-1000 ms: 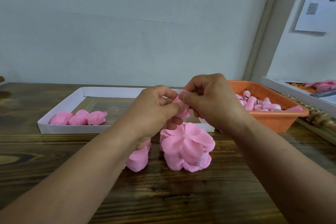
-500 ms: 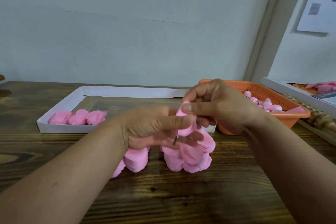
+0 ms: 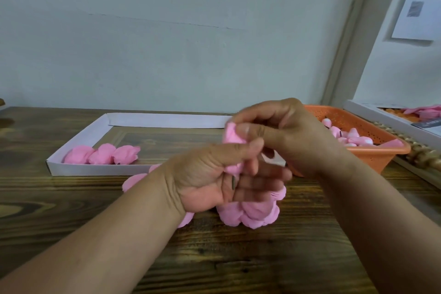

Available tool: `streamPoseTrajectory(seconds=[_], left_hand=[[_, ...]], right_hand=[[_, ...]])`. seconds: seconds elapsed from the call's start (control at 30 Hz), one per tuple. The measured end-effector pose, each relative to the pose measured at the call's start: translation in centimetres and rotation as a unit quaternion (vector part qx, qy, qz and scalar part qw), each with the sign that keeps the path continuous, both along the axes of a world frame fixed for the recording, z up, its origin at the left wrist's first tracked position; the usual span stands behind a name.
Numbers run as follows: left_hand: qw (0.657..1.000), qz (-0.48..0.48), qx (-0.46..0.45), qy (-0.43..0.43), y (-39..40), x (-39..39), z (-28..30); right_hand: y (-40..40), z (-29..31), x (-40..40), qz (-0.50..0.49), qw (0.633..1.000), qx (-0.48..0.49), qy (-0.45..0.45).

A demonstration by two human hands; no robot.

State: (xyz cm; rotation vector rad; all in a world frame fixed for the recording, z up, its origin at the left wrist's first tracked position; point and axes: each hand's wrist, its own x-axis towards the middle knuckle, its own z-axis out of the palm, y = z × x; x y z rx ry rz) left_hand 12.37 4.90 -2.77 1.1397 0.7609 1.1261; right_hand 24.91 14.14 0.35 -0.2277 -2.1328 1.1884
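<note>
Both hands meet above the wooden table (image 3: 238, 258) on a small pink flower bud (image 3: 232, 137) made of soft petals. My left hand (image 3: 214, 179) lies palm up, its thumb pressed on the bud's lower part, and a short dark stem (image 3: 233, 182) pokes down against the palm. My right hand (image 3: 281, 133) pinches the bud's top between thumb and forefinger. Under the hands lies a pile of loose pink petals (image 3: 250, 215), partly hidden, with more pink petals (image 3: 133, 180) to the left behind my left wrist.
A shallow white cardboard tray (image 3: 95, 169) at the back left holds three finished pink buds (image 3: 102, 155). An orange plastic basket (image 3: 372, 155) with small pink pieces stands at the right. Beyond it a white box (image 3: 381, 117) holds more pink petals. A wall closes the back.
My left hand has turned palm up and dropped lower, showing the dark stem. My right hand has stayed on the bud's top and shifted slightly right.
</note>
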Motion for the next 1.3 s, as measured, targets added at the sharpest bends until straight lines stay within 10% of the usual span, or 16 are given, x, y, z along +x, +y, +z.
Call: streamPoseTrajectory(seconds=[0.13, 0.4, 0.77, 0.97, 1.3], left_hand=[[0.984, 0.136, -0.041, -0.110, 0.7, 0.1, 0.4], [0.955, 0.220, -0.104, -0.169, 0.5, 1.8, 0.9], [0.941, 0.275, -0.090, -0.179, 0.2, 2.4, -0.4], [0.954, 0.244, -0.070, -0.160, 0.0, 2.2, -0.5], [0.972, 0.233, -0.013, -0.022, -0.1, 0.9, -0.8]], right_hand=[[-1.3, -2.3, 0.8, -0.277, 0.927, 0.164, 0.194], [-3.7, -6.3, -0.7, -0.294, 0.841, 0.427, 0.153], [-5.2, -6.5, -2.2, -0.322, 0.880, 0.306, 0.167], [-6.0, -5.8, -1.9, -0.194, 0.967, -0.035, 0.161], [-5.3, -6.1, -1.6, -0.001, 0.937, -0.334, 0.101]])
